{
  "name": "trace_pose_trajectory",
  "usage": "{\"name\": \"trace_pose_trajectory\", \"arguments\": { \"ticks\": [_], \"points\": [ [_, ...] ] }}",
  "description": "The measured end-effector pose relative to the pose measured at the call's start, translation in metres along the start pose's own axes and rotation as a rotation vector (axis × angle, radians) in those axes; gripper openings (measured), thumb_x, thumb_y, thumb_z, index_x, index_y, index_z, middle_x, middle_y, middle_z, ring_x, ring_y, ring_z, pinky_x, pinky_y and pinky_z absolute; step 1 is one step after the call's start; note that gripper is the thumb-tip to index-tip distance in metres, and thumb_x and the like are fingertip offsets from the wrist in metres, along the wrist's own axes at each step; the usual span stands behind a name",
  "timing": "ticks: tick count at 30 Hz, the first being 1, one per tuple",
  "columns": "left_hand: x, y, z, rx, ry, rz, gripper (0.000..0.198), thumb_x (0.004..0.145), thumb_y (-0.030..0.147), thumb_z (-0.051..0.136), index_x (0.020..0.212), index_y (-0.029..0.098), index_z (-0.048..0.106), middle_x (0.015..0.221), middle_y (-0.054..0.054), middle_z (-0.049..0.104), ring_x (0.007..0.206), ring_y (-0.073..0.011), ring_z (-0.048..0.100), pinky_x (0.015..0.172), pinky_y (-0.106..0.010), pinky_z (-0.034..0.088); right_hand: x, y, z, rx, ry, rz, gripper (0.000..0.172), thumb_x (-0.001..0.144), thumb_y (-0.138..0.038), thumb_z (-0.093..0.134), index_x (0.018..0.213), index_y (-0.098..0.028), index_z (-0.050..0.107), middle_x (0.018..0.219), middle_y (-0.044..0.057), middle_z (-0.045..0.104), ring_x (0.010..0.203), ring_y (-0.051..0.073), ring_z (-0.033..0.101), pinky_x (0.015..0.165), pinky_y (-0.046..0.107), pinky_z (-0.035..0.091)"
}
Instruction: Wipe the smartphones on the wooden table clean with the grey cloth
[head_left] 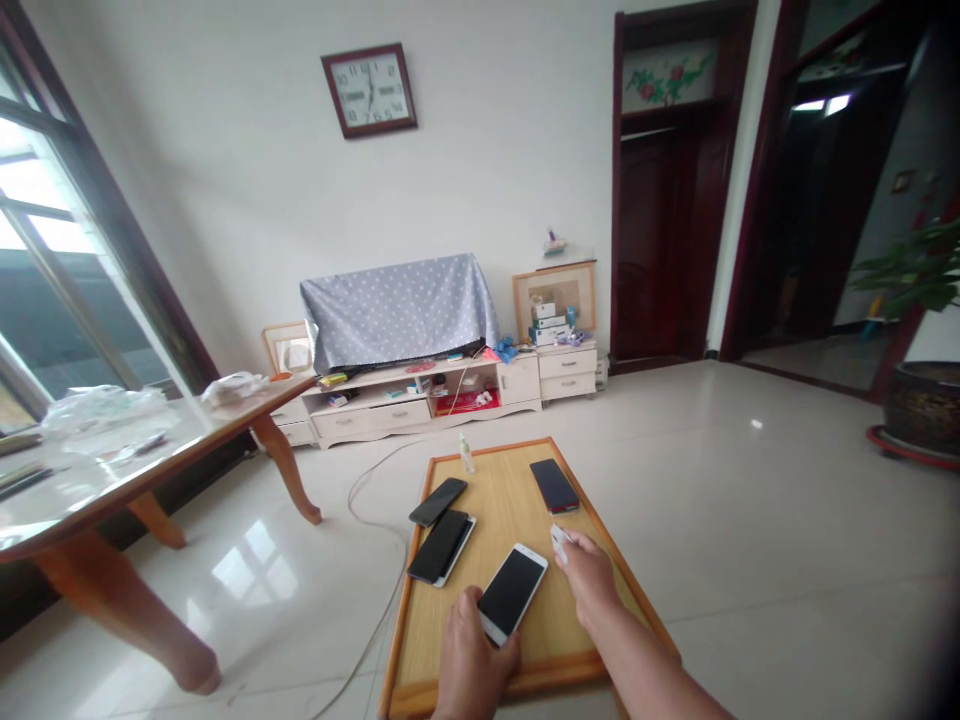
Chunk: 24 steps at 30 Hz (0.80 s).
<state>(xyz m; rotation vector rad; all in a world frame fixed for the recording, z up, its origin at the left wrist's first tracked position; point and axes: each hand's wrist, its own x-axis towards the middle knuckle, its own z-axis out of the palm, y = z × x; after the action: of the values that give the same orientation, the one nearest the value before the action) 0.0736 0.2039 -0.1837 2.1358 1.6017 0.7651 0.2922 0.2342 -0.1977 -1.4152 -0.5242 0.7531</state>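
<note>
My left hand [474, 645] grips a white-framed smartphone [513, 592] by its lower end, the dark screen facing up. To the right of it, my right hand [583, 570] is closed on a small white item [560, 541], perhaps a folded cloth or wipe; its kind is not clear. Beyond the right hand lies a dark smartphone [554, 485] with a reddish edge. On the left of the wooden table [506, 465] are a black phone [439, 502] and, touching it, another black phone [439, 545] resting on a white one. A small spray bottle [466, 455] stands at the far edge.
A larger table [187, 440] with plastic bags stands at the left. A cable [371, 640] runs over the tiled floor beside the small table. Against the wall is a white TV cabinet [375, 422] with a cloth-covered screen [401, 312]. A potted plant [926, 405] stands at the right.
</note>
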Motion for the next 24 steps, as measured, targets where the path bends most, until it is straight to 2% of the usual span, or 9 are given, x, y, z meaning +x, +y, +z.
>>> {"name": "trace_pose_trajectory", "arguments": {
  "ticks": [3,6,11,13,17,20,24],
  "points": [
    [0.002,-0.002,-0.001,-0.013,-0.013,0.001,0.052,0.071,0.033,0.063,0.119,0.019,0.046,0.112,-0.011,0.063,0.113,-0.0254,0.06,0.099,-0.035,0.043,-0.001,-0.005,-0.003,-0.021,-0.009,0.003,0.045,0.072,-0.048,0.056,0.106,-0.021,0.069,0.106,0.008,0.075,0.095,0.024,0.071,0.068,0.027,0.055],
    [0.005,-0.003,-0.003,-0.016,-0.033,0.018,0.054,0.069,0.031,0.064,0.119,0.019,0.046,0.113,-0.01,0.063,0.114,-0.0253,0.059,0.1,-0.034,0.042,-0.005,-0.008,-0.003,-0.093,-0.036,-0.001,0.042,0.07,-0.047,0.058,0.101,-0.02,0.068,0.097,0.007,0.075,0.084,0.024,0.071,0.061,0.027,0.052],
    [0.009,-0.001,-0.011,0.07,-0.047,0.023,0.061,0.067,0.029,0.064,0.124,0.019,0.048,0.12,-0.011,0.062,0.117,-0.0272,0.056,0.102,-0.037,0.04,-0.014,-0.008,0.0,-0.231,-0.144,-0.07,0.021,0.067,-0.038,0.064,0.077,-0.021,0.069,0.07,0.003,0.072,0.068,0.022,0.066,0.06,0.027,0.046],
    [0.01,0.001,-0.015,0.112,-0.054,0.026,0.062,0.066,0.028,0.064,0.126,0.02,0.05,0.123,-0.012,0.061,0.12,-0.0282,0.055,0.103,-0.038,0.038,-0.016,-0.008,0.002,-0.328,-0.214,-0.119,0.015,0.069,-0.035,0.063,0.074,-0.022,0.069,0.068,0.001,0.071,0.067,0.021,0.065,0.062,0.027,0.045],
    [0.013,0.005,-0.023,0.174,-0.087,0.02,0.065,0.065,0.027,0.064,0.128,0.022,0.052,0.124,-0.012,0.063,0.122,-0.0287,0.055,0.105,-0.04,0.037,-0.019,-0.009,0.006,-0.594,-0.312,-0.264,0.016,0.075,-0.027,0.058,0.08,-0.023,0.072,0.084,0.003,0.074,0.081,0.022,0.067,0.072,0.027,0.046],
    [0.016,0.0,-0.022,0.192,-0.101,0.025,0.072,0.064,0.027,0.064,0.135,0.022,0.05,0.127,-0.012,0.063,0.122,-0.0289,0.056,0.105,-0.04,0.037,-0.02,-0.009,0.009,-0.649,-0.296,-0.331,0.022,0.075,-0.021,0.056,0.09,-0.023,0.073,0.099,0.007,0.072,0.092,0.023,0.066,0.082,0.028,0.046],
    [0.02,-0.018,-0.017,0.183,-0.139,0.062,0.086,0.064,0.034,0.067,0.145,0.019,0.042,0.138,-0.014,0.058,0.129,-0.0304,0.051,0.109,-0.042,0.035,-0.022,-0.006,0.012,-0.776,-0.27,-0.398,0.037,0.076,-0.014,0.052,0.106,-0.023,0.071,0.108,0.008,0.069,0.095,0.022,0.066,0.085,0.027,0.046]
  ]
}}
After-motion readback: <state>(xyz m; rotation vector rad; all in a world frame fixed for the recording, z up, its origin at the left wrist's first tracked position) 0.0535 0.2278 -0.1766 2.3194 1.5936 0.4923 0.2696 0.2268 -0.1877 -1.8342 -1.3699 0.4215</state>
